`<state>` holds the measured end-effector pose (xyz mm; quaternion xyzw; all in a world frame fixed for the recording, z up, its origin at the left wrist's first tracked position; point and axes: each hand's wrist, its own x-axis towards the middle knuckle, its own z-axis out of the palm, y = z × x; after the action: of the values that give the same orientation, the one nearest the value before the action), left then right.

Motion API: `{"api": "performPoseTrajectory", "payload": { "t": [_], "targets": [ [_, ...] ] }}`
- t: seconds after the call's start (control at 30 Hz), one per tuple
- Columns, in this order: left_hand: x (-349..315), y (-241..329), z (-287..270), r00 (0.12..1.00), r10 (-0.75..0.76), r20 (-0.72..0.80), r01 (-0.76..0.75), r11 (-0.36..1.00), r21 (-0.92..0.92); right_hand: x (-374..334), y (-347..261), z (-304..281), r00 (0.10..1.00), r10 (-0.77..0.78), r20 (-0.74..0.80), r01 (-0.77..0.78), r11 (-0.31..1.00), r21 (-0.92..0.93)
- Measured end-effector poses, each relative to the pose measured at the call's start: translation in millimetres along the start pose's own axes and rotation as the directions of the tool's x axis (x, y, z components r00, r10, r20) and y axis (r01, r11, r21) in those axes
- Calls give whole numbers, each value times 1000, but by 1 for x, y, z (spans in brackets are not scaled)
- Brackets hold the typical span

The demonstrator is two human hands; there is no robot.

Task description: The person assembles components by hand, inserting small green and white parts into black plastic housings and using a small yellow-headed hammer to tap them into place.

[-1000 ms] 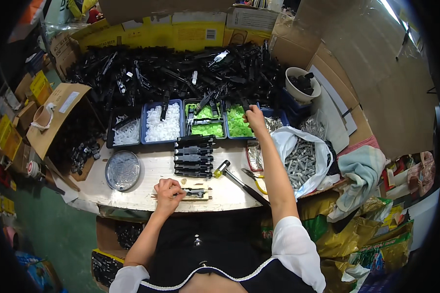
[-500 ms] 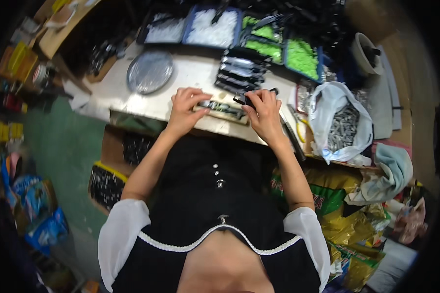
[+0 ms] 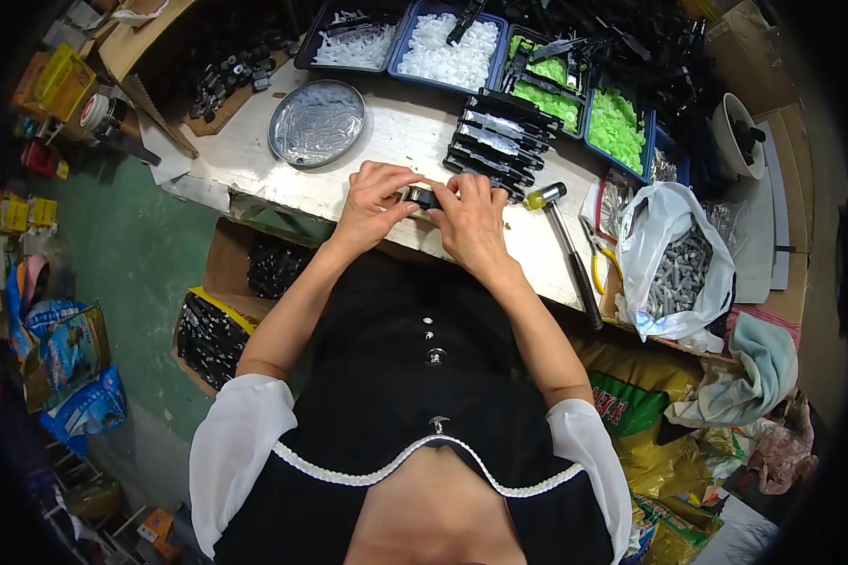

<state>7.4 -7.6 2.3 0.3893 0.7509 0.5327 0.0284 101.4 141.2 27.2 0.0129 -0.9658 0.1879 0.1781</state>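
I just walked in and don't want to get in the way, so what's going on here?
A person is working at a pale bench, with the left hand and right hand together at a small black part. The fingers partly hide it, so each grip is hard to judge. A row of black pieces lies just beyond the right hand. A hammer and yellow-handled pliers lie to the right, untouched.
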Motion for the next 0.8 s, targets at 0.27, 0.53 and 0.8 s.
{"api": "performPoseTrajectory", "payload": {
  "t": [0.27, 0.53, 0.8],
  "targets": [
    [14, -6, 3, 984, 39, 175, -58, 993, 103, 0, 9, 3, 1000, 12, 19, -12, 1000, 10],
    [21, 8, -1, 875, 275, 398, -443, 787, 430, -60, 79, -48, 904, 320, -283, -394, 882, -260],
    [29, 18, 2, 786, 264, 559, -552, 707, 442, -89, 93, -45, 921, 330, -206, -381, 872, -307]
  ]
}}
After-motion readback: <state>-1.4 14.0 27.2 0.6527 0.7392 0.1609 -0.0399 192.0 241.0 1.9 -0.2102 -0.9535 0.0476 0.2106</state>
